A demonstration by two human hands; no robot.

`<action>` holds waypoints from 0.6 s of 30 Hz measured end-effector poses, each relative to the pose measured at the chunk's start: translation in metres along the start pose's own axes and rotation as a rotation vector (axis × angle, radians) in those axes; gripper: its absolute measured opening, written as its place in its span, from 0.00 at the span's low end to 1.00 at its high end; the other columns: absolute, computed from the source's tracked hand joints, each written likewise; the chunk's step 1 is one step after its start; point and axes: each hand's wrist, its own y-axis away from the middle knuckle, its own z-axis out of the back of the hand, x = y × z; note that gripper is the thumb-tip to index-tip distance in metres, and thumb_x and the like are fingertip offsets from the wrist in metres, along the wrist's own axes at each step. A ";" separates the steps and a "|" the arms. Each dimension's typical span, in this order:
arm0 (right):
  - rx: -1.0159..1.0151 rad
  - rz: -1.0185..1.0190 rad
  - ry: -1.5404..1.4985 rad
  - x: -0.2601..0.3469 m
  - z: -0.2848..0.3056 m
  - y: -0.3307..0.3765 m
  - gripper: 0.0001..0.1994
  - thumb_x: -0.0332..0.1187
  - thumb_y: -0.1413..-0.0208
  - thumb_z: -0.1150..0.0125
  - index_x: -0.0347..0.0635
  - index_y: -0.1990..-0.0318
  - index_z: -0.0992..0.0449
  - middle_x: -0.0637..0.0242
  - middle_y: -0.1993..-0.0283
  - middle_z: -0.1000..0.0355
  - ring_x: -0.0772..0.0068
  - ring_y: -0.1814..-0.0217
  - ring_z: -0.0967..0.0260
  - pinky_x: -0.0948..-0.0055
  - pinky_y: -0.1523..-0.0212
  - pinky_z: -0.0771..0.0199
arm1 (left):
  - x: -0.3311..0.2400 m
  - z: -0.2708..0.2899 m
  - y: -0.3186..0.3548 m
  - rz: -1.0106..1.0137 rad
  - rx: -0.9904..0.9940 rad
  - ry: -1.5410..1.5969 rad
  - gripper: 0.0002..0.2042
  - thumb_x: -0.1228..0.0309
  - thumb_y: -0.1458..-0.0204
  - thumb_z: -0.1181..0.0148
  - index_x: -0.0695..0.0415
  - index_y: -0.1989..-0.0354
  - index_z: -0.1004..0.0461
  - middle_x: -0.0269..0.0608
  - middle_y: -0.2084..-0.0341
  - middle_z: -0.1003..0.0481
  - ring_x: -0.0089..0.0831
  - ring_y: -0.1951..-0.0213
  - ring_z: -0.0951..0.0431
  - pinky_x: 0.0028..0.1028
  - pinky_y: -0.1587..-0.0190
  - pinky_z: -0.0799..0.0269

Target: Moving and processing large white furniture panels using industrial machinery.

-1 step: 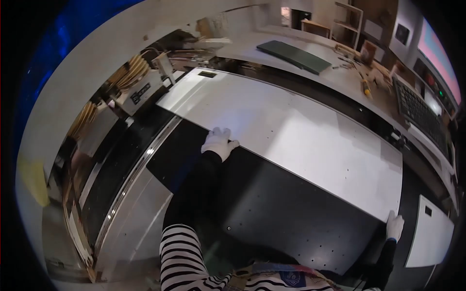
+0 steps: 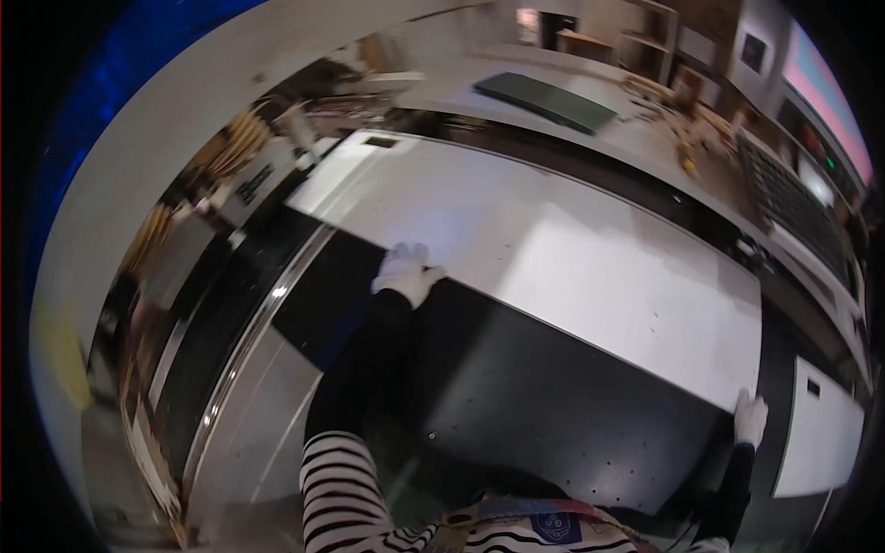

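A long white panel (image 2: pixel 572 249) with a small dark rectangular cutout near its far left corner lies across a black work surface (image 2: pixel 544 396) dotted with small holes. My left hand (image 2: pixel 406 275), in a white glove, grips the panel's near long edge toward its left part; the fingers rest on top and the thumb is by the edge. At the near right corner my right hand (image 2: pixel 750 420), also gloved, holds the panel's edge with its fingers bent. The undersides of both grips are hidden.
Right of the black surface lies a smaller white panel (image 2: pixel 816 438) with a dark cutout. A metal rail (image 2: pixel 267 309) runs along the left. On the back bench are a dark green board (image 2: pixel 544 101), a yellow-handled tool (image 2: pixel 686 155) and a keyboard (image 2: pixel 795 205). Stacked pieces (image 2: pixel 235 143) stand at left.
The whole view has shifted slightly, so the scene sits a little farther left. Both hands keep their places on the white panel.
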 end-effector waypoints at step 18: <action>-0.012 0.184 0.299 0.006 0.003 -0.006 0.24 0.48 0.36 0.54 0.33 0.61 0.21 0.40 0.62 0.24 0.31 0.59 0.25 0.47 0.55 0.23 | 0.011 -0.017 -0.023 -0.059 0.039 -0.062 0.22 0.59 0.45 0.41 0.63 0.49 0.28 0.59 0.52 0.27 0.55 0.48 0.30 0.46 0.45 0.32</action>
